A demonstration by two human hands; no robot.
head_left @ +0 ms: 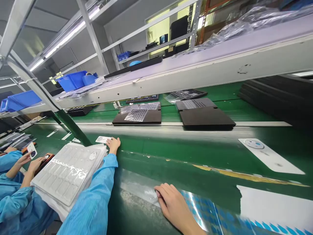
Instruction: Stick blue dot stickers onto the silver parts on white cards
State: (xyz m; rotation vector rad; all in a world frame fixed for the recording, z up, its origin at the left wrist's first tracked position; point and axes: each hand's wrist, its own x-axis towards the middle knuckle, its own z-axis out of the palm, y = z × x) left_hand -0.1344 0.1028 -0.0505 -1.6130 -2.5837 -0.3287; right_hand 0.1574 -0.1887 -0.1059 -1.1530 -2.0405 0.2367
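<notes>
My left hand (113,145) reaches out over the green conveyor belt, its fingers closed on the near end of a white flat panel (101,139). My right hand (172,204) is lower and nearer to me, above a clear plastic film (137,184). Thumb and forefinger are pressed together there, with a tiny thin thing at their tips that I cannot make out. Beside that hand lies a clear sheet with blue stickers (207,207). Another white panel with a round camera-like disc (271,156) rests on the belt at right.
A stack of clear plastic trays (69,169) stands beside my left arm. Co-workers in blue sleeves (14,199) handle parts at far left. Black foam trays (206,116) sit behind the belt (156,147). A green post (74,129) and a shelf edge (183,73) cross the space ahead.
</notes>
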